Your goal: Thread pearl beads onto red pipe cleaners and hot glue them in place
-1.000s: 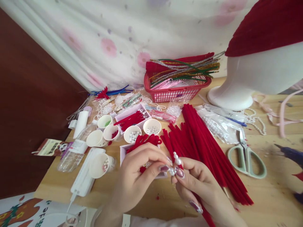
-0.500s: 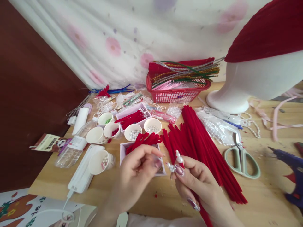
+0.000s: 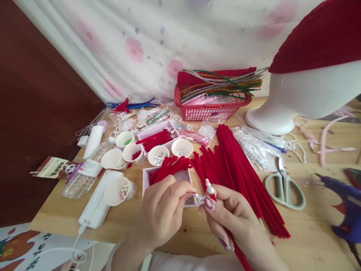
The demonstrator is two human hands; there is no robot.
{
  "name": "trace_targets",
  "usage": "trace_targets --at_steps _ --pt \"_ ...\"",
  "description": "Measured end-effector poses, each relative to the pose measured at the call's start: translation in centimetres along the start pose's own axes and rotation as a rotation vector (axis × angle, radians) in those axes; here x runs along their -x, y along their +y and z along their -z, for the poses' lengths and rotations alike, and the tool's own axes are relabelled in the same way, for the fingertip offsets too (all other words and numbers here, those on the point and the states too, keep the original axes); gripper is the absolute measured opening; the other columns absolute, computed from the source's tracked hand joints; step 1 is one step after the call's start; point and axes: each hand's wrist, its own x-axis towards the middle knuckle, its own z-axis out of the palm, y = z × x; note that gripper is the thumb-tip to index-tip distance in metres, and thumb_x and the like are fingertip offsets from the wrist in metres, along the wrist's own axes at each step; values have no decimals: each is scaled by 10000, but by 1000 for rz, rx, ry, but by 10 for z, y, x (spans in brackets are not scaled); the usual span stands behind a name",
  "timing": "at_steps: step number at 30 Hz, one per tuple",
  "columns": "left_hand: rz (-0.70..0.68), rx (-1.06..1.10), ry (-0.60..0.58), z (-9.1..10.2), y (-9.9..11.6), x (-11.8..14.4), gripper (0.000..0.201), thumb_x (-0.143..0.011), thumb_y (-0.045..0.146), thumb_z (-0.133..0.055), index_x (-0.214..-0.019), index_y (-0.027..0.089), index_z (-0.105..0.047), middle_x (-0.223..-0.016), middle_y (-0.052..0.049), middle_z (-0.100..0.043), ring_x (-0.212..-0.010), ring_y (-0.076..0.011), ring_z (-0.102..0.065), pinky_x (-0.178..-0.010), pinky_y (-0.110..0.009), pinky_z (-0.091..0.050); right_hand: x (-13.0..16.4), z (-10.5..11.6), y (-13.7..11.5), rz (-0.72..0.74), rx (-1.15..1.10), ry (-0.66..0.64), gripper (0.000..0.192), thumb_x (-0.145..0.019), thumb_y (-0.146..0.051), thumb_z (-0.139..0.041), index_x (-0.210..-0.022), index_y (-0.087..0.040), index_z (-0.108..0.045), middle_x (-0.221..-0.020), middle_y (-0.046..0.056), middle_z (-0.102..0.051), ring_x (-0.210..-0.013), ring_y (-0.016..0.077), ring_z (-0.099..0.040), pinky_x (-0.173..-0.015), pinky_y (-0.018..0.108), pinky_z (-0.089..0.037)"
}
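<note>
My right hand [image 3: 234, 216] pinches a small cluster of white pearl beads [image 3: 209, 188] on a wire above a red pipe cleaner that runs down past my wrist. My left hand [image 3: 163, 210] has its thumb and forefinger pressed together at the lower beads, right against the right thumb; what it holds is too small to tell. Both hands hover above the front of the wooden table [image 3: 310, 241], just in front of a pink box [image 3: 146, 180] of bent red pipe cleaners. A fan of long red pipe cleaners [image 3: 239, 169] lies to the right.
Several paper cups [image 3: 114, 160] of beads stand left of centre. A red basket [image 3: 210, 109] of glittery stems sits at the back. A white mannequin head stand [image 3: 278, 114], mint scissors [image 3: 284, 186] and a blue glue gun [image 3: 345, 199] are to the right. A plastic bottle [image 3: 81, 178] lies at left.
My left hand pulled back from the beads, then returned with its fingertips against them. The view drifted slightly, bringing the glue gun further into sight.
</note>
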Motion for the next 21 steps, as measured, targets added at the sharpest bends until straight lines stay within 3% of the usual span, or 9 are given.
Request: trace_targets --at_steps 4,7,12,18,21 --pt "114 109 33 1 1 4 199 -999 65 -480 -995 219 -607 -772 15 -688 -630 -128 -609 -600 -234 -502 1 -1 0 -7 9 27 446 -874 -595 -776 -770 -183 -640 -408 -100 -467 -355 31 -259 -400 171 -218" --pt "217 209 -5 8 -1 5 248 -1004 63 -474 -1082 237 -633 -869 1 -729 -713 -131 -658 -661 -224 -542 2 -1 0 -1 22 52 449 -877 -600 -768 -771 -180 -650 -403 -100 -458 -354 33 -254 -401 177 -213" --pt "78 135 -127 15 -2 8 219 -1058 164 -474 -1173 243 -642 -852 -3 -755 -731 -142 -709 -689 -236 -570 2 -2 0 8 35 57 448 -880 -601 -764 -787 -177 -655 -406 -103 -451 -360 34 -253 -409 181 -216" --pt "-40 -55 -43 8 -3 11 239 -1071 157 -418 -1118 239 -637 -700 28 -666 -566 -133 -623 -565 -257 -484 4 -2 0 -5 60 65 460 -875 -610 -765 -771 -183 -630 -409 -101 -452 -364 35 -254 -406 184 -206" --pt "-84 -111 -64 6 -5 11 238 -1045 112 -419 -1098 223 -623 -674 33 -642 -542 -144 -606 -539 -274 -452 4 -1 0 7 62 66 455 -888 -606 -754 -772 -184 -629 -410 -101 -455 -365 33 -260 -407 180 -204"
